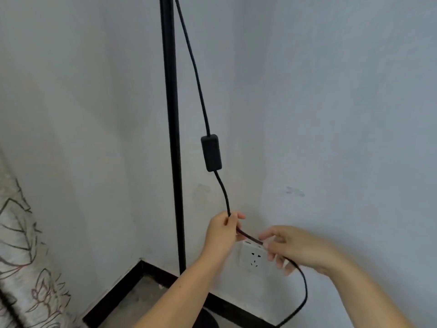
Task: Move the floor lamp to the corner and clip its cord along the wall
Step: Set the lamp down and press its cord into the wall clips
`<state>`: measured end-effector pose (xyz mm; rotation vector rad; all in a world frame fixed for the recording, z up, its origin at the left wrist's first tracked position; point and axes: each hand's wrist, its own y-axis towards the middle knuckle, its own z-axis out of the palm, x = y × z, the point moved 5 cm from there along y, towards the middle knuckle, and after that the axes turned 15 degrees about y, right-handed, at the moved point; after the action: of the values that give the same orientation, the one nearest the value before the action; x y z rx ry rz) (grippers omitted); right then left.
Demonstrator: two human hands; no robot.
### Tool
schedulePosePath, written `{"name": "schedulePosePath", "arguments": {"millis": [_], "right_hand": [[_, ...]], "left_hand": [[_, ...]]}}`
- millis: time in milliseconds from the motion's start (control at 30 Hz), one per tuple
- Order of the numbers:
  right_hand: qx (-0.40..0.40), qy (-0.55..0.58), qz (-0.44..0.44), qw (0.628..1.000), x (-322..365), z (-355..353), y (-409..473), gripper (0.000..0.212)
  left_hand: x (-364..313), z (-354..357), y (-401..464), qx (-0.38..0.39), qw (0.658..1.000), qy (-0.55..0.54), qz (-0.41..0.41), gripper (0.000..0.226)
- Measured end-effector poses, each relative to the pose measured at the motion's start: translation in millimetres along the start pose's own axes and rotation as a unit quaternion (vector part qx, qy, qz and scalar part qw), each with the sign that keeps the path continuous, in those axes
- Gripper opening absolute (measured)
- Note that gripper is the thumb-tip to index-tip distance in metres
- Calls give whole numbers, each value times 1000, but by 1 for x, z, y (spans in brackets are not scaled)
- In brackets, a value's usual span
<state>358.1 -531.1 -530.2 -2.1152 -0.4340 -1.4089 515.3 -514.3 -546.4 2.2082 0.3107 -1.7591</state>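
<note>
Before the wall socket (254, 256), both hands' fingers (233, 220) pinch closed around the black cord (248, 237).

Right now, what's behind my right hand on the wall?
A white socket is mounted on the wall behind the right hand. Its left part shows, holes included; the fingers and the cord cover its right edge, so anything there is hidden.

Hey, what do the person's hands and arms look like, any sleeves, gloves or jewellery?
Both arms are bare up to the frame edge, with no sleeves in view. The left hand and right hand wear no gloves. No rings, watch or bracelet show on either. The right hand's fingers are motion-blurred, so small details there can't be made out.
</note>
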Motion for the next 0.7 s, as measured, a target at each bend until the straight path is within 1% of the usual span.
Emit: {"name": "schedulePosePath", "arguments": {"millis": [67,133,233,333,400,500,700], "right_hand": [[5,-7,-39,999,-3,24,32,26],[-52,-25,-98,994,2,36,53,19],[-171,-52,-167,970,16,43,84,21],[-222,-70,-211,949,36,52,109,26],[-246,-77,-239,936,48,54,121,36],[-271,-97,-245,926,59,52,136,43],[-272,-97,-220,932,68,51,151,41]], "left_hand": [[12,-3,8,-14,1000,7,4,27],[21,-11,17,-44,999,-3,-10,24],[31,-28,40,-112,992,-26,-46,23],[30,-37,63,-183,976,-97,-68,23],[31,-38,76,-214,962,-149,-77,21],[32,-37,92,-234,952,-178,-83,17],[34,-40,104,-275,944,-170,-64,17]]}}
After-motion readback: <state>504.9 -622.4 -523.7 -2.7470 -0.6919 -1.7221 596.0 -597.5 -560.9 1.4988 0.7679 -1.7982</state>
